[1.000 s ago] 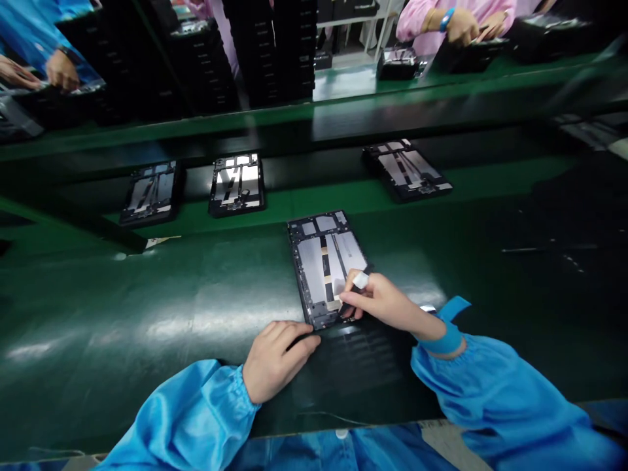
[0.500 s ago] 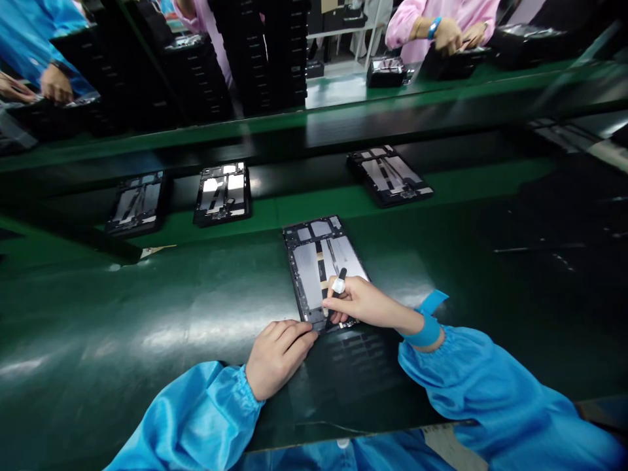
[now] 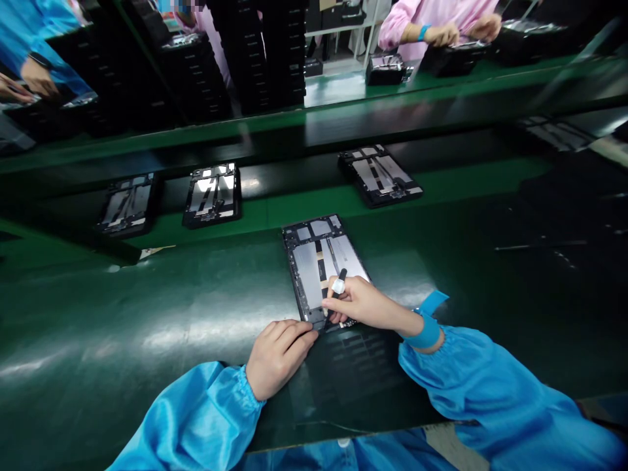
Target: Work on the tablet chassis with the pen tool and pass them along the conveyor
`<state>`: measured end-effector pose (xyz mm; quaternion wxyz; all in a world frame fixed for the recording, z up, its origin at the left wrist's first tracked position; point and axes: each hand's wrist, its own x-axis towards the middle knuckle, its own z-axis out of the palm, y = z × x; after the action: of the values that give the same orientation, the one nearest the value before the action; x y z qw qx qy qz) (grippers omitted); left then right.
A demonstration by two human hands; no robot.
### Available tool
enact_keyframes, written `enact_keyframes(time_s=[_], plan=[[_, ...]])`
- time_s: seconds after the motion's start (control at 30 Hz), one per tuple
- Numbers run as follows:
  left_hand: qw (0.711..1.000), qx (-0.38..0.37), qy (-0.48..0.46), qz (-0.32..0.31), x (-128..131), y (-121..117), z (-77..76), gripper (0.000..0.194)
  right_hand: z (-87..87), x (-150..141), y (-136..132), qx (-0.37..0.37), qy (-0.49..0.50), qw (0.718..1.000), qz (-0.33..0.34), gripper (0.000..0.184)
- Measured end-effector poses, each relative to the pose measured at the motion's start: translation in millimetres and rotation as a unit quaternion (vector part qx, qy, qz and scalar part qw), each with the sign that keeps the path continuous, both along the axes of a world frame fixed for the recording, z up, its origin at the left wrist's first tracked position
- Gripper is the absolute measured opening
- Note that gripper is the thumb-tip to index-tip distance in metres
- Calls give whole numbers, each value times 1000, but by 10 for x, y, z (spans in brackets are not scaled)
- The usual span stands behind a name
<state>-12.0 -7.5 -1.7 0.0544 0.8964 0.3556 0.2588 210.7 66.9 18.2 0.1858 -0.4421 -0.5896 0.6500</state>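
On the belt: tablet frame [image 3: 318, 268] is lying flat, silver panels facing up.

Left hand [image 3: 277, 358]: is curling narrow, fingers [image 3: 294, 333] gripping the frame's near edge.

Right hand [image 3: 363, 304]: is pinching a black pen-like tool [image 3: 342, 273], tip coming down on the frame's near end, a white band [image 3: 338, 286] circling one finger.

Right wrist: is wearing a blue strap [image 3: 426, 333].

Beyond the frame: three more frames [image 3: 212, 196] are lying in a row.

Farther beyond the frame: a co-worker's hands [image 3: 441, 34] are working over a black case [image 3: 454, 59], beside stacked black trays [image 3: 260, 52].
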Motion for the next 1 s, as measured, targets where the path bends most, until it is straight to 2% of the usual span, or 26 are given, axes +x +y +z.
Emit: enact_keyframes(time_s=[0.13,0.27,0.37,0.47,0.6,0.77,1.0], plan=[[1000,13,15,-3,-15,-9,8,21,13,2,3,0,-7,1000,-1,15],[996,39,76,-24,-45,-18,52,32,21,-23,7,-2,-12,1000,-1,15],[994,43,98,-29,-49,-9,94,32,28,-27,2,2,-14,1000,-4,16],[994,32,97,-25,-37,8,119,32,25,44,-25,11,-6,1000,-25,18],[996,9,92,-19,-19,19,113,32,1,233,-113,71,-19,993,-87,22],[997,-12,74,-18,-25,2,60,33,6,326,-202,138,-54,987,-69,26],[999,-9,52,-9,-17,-4,15,31,-16,306,-190,107,-20,991,-75,23]])
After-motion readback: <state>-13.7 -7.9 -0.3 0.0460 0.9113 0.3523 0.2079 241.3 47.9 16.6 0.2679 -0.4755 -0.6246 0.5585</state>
